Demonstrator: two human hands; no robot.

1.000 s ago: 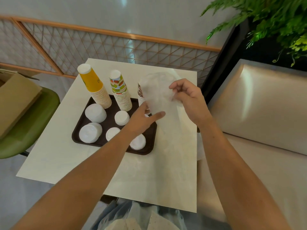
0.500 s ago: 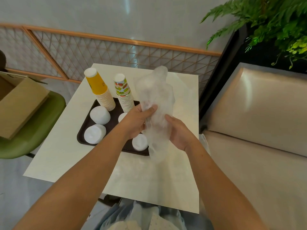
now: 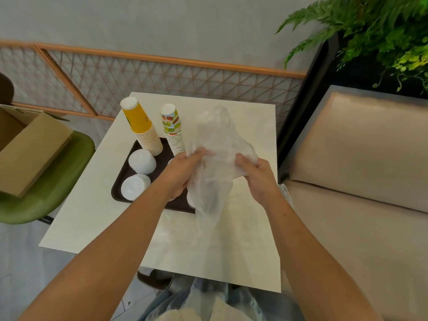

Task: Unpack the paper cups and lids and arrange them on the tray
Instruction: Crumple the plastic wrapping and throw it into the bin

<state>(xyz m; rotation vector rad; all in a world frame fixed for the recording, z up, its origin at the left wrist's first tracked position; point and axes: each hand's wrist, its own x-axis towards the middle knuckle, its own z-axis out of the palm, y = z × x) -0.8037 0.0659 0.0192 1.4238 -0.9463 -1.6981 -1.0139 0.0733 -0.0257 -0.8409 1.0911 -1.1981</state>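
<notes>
While both hands hold it above the right end of the tray, the clear plastic bag [image 3: 217,158] hangs crumpled and limp between them, its lower end trailing down towards the desk [image 3: 208,251]. The left hand [image 3: 183,172] has its grip pinched on the bag's left side, with the thumb on top and the fingers curled underneath. The right hand [image 3: 257,177] has its grip closed round the right side, the film bunched under the thumb. The dark brown tray [image 3: 120,181] lies on the left half of the pale desk. At its far edge a tall stack of yellow cups [image 3: 143,128] stands upside down, and a stack of patterned cups [image 3: 172,128] stands just beside it on the right, also base up. In front of the yellow stack two white lid stacks lie on the tray, one [image 3: 141,161] farther and one [image 3: 134,187] nearer, close together. Another white lid shows dimly through the bag at the tray's near right corner. Off the desk to the left, a cardboard box [image 3: 30,149] rests on a green chair [image 3: 58,181]. A beige bench [image 3: 359,158] runs along the right, with a green plant [image 3: 382,31] above it, and a lattice screen [image 3: 162,82] stands beyond the desk
</notes>
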